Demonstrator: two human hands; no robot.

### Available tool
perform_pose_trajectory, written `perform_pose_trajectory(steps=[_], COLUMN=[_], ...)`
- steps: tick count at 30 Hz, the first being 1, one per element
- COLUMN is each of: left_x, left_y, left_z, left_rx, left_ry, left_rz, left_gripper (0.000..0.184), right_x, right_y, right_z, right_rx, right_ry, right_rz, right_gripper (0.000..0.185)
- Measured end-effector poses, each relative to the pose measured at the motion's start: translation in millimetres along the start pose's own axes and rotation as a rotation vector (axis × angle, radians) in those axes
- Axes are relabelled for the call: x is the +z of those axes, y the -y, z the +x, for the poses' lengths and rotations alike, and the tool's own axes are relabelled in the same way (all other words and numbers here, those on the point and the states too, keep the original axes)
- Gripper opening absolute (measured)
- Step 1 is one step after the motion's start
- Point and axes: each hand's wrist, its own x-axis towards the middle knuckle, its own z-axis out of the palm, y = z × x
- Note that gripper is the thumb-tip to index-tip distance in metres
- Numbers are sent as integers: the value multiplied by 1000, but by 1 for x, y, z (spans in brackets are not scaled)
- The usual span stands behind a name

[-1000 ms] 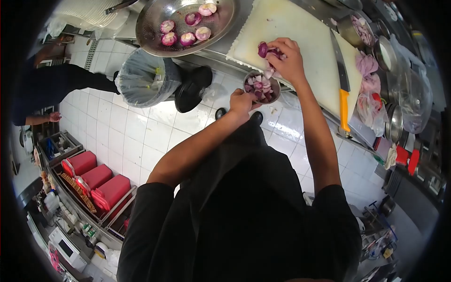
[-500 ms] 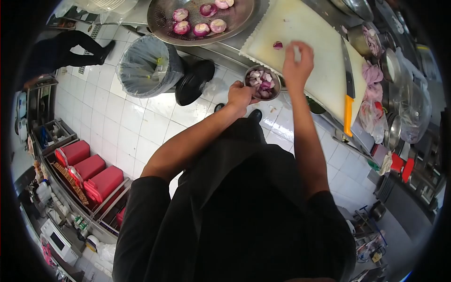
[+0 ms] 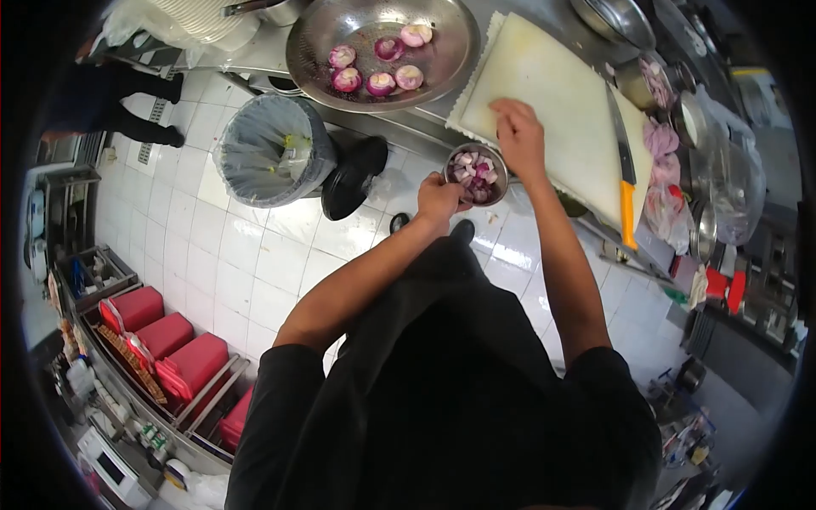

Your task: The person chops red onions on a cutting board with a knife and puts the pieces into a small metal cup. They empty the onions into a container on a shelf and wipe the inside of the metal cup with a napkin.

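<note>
My left hand (image 3: 440, 201) grips the rim of a small metal bowl (image 3: 503, 184) filled with chopped red onion (image 3: 473, 172), held just off the board's near edge. Over the left part of the white cutting board (image 3: 557, 64), close to the bowl, is my right hand (image 3: 517, 127) with its fingers curled down; what they hold, if anything, is hidden. A knife with a yellow handle (image 3: 627, 212) lies along the board's right side. Several peeled red onions (image 3: 381, 83) sit in a large metal pan (image 3: 442, 89) left of the board.
A lined bin (image 3: 276, 153) stands on the tiled floor below the pan. Metal bowls and plastic bags (image 3: 669, 212) crowd the counter's right side. Red containers (image 3: 191, 365) are on a rack at lower left. Another person's dark legs (image 3: 140, 102) show at upper left.
The onion piece seen on the board is no longer visible. My right hand has moved left and down beside the bowl. My left hand still holds the bowl. The view has shifted slightly.
</note>
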Motion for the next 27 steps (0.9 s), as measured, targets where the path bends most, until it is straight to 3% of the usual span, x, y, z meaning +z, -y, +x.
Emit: perform_pose_trajectory(steps=[3, 6, 8, 12, 13, 14, 15, 17, 18, 24, 27], left_x=[-3, -10, -18, -10, -13, -7, 19, 48, 60, 153, 197], left_y=[-6, -4, -10, 8, 21, 37, 37, 62, 75, 167, 208], left_z=[-7, -25, -47, -72, -74, -73, -83, -90, -89, -135, -174], left_rx=[0, 33, 36, -94, -121, -62, -96, -112, -130, -262, -255], left_ry=[68, 146, 199, 309, 401, 413, 398, 458, 497, 692, 732], left_rz=[62, 209, 413, 365, 302, 621, 576, 551, 617, 734, 768], left_gripper=[21, 21, 23, 19, 12, 10, 12, 14, 16, 22, 22], right_x=[-1, -11, -32, -56, -61, -71, -79, -105, -120, -217, -248], right_y=[30, 47, 57, 69, 72, 62, 42, 27, 16, 0, -2], right_z=[-52, -96, -122, -175, -195, -212, -232, -260, -281, -434, -528], right_rx=[-69, 74, 239, 691, 828, 925, 692, 845, 859, 1039, 1130], right_ry=[-11, 4, -172, -419, -373, -377, -525, -788, -804, -1182, -1325], right_rz=[-6, 31, -27, 27, -63, -170, -193, 195, 105, 264, 106], right_gripper=[14, 14, 14, 10, 9, 8, 10, 10, 9, 12, 15])
